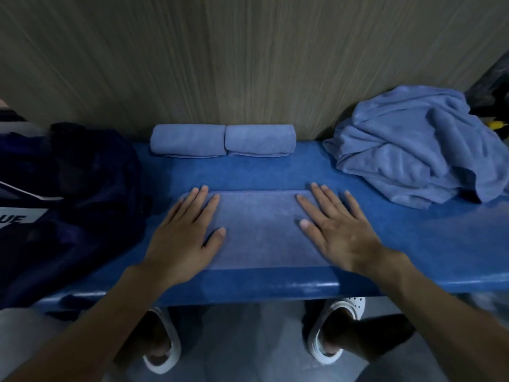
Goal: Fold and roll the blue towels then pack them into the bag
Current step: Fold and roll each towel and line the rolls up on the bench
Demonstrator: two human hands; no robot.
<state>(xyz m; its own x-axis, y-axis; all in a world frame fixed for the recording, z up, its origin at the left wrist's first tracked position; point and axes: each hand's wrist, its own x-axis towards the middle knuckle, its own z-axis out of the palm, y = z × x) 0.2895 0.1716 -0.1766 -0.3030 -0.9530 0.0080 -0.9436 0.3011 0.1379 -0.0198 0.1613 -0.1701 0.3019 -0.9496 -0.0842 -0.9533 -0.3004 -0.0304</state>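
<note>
Nearest to us, below the bench's front edge, our feet stand in white clogs [351, 308] on a pale floor. Our forearms reach up over the rounded lip of the blue bench [275, 172].

On the bench, close to that lip, lies a folded towel [261, 230], a flat blue rectangle. Our left hand [181, 238] rests flat on its left end, fingers straight and slightly spread, grasping nothing. Our right hand [338, 232] lies flat on its right end in the same way, fingers straight and fanned, the outer ones reaching past the towel's edge onto the bench.

To our left, a dark navy bag [77, 175] sits slumped on the bench, with a white label whose letters are cut off by the picture's edge.

Farther back, against the wood-grain wall [248, 64], two rolled towels [223, 140] lie end to end, touching. At the far right, a loose pile of blue towels [413, 144] is heaped beside the wall.
</note>
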